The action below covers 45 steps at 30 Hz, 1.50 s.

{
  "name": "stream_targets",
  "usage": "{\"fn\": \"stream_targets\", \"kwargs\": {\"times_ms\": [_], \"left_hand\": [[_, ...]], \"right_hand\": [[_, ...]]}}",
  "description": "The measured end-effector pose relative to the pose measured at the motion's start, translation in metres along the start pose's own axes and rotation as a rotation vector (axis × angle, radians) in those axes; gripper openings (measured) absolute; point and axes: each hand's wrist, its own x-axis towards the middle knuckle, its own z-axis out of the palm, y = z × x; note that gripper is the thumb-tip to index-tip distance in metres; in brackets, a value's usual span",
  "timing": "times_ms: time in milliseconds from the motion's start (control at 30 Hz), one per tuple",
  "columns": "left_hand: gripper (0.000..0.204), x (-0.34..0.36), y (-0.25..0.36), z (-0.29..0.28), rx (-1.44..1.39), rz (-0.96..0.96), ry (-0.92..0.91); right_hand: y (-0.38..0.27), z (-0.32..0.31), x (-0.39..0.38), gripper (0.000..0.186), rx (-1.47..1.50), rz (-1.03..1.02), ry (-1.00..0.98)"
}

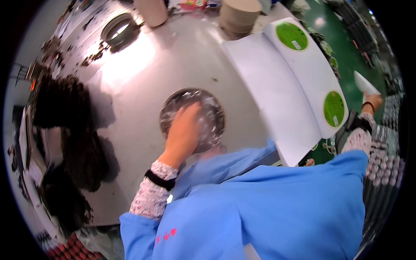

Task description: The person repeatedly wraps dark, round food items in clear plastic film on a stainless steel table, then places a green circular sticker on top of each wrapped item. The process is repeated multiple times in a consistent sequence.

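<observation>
Two hands at work, well apart. Landmark: round container point(222, 115) on the grey surface point(143, 104), crinkled clear film point(211, 125) inside it.

Left hand point(184, 130): reaches over the near rim, fingers extended onto the film. Blur at the fingertips; cannot tell whether they pinch film or only press. Judged reason for the pose: it keeps springy film down and the container steady.

Right hand point(373, 102): far to the right of the container, fingers closed on the lower end of a white piece point(365, 82), paper-like. Most of it projects past the hand, presumably because an end grip avoids creasing the rest.

Right of the container: large white sheets point(277, 82) with round green labels point(292, 36), lying face up, probably to keep the labels visible and undamaged.

Left of the container: dark, rough-edged stacks point(58, 104), material uncertain; likely set aside to leave elbow room.

Beyond the container: to the left, a dark ring-shaped vessel point(125, 41); to the right, a beige cylindrical stack point(238, 19), piled perhaps to save room.
</observation>
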Motion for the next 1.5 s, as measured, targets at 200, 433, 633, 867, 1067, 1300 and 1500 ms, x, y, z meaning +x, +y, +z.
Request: {"fn": "stream_targets", "kwargs": {"times_ms": [200,433,633,867,1067,1300,1500], "left_hand": [[0.019,-0.009,-0.006,-0.009,0.304,0.111,0.168],[0.037,-0.036,0.012,-0.029,0.019,-0.03,0.035],[0.039,-0.036,0.006,-0.033,0.021,0.029,-0.011],[0.04,-0.054,-0.016,-0.017,-0.064,0.071,0.259],[0.048,-0.034,-0.015,0.007,-0.189,-0.351,0.501],[0.046,-0.047,-0.048,0.015,-0.44,-0.656,0.473],[0.045,-0.033,-0.04,0.005,-1.293,-0.585,0.552]], "right_hand": [[-0.264,-0.026,-0.068,0.041,0.56,-0.815,-0.099],[-0.338,-0.018,-0.145,0.047,0.626,-0.984,-0.377],[-0.357,-0.035,-0.134,0.05,0.557,-0.911,-0.614],[-0.404,0.018,-0.123,0.06,0.692,-0.879,-0.49],[-0.432,0.012,-0.158,0.051,0.586,-1.073,-0.55],[-0.416,0.04,-0.129,0.062,0.514,-0.601,-0.444],[-0.38,0.057,-0.098,0.06,0.962,-0.118,-0.739]]}}
